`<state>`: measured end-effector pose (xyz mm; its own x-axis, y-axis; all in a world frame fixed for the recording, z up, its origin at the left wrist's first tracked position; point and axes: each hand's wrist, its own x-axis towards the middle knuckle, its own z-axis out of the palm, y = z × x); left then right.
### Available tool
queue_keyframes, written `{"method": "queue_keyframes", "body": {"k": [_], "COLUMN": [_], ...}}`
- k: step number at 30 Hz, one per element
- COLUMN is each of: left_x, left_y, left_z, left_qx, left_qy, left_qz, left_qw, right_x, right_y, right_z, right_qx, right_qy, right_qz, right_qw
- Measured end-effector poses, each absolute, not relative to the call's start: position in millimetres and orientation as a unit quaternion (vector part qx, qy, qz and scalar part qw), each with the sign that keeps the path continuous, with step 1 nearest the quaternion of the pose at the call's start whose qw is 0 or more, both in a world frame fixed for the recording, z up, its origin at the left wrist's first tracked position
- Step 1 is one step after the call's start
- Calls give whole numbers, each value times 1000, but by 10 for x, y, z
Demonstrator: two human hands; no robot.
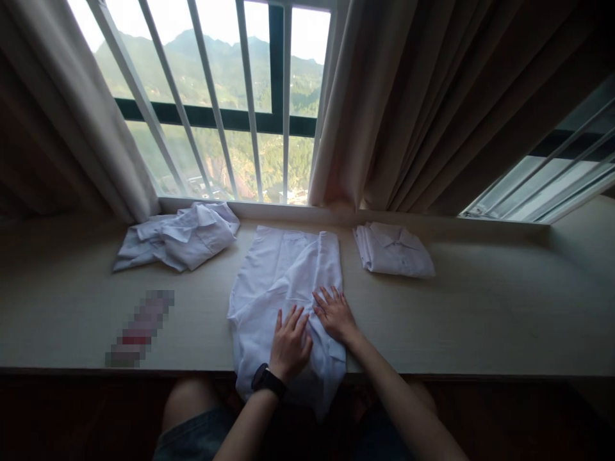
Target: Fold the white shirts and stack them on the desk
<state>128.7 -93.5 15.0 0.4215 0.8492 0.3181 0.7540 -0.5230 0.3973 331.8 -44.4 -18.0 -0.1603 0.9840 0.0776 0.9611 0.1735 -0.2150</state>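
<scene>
No text, label, brand or number can be read anywhere. A small object (140, 328) lying on the worktop (480, 320) is blurred out, so any print there stays unreadable.

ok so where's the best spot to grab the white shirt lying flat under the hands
Probably the hem end of the white shirt, which hangs over the near edge of the ledge. Come from the near side, below the left hand and right hand, and pinch it there: the rest lies flat against the ledge with both palms open on it, leaving no free edge.
</scene>
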Motion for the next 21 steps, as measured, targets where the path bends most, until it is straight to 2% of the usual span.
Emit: {"method": "queue_keyframes", "body": {"k": [5,11,15,18,21], "left_x": [521,-22,-51,-67,-102], "left_y": [-1180,-1292,-1129,-952,-810], "left_z": [218,160,184,218,181], "left_qx": [625,496,503,531,586], "left_qy": [701,787,779,776,749], "left_qz": [341,286,254,249,269], "left_qw": [39,228,273,233,150], "right_x": [3330,3207,2923,2760,2660], "right_y": [-499,-462,-339,-160,106], "right_z": [-202,-120,-38,15,114], "right_qx": [-640,-654,-665,-691,-680], "right_qy": [-760,-748,-729,-695,-707], "right_qz": [53,78,29,17,36], "right_qw": [95,78,157,197,191]}}
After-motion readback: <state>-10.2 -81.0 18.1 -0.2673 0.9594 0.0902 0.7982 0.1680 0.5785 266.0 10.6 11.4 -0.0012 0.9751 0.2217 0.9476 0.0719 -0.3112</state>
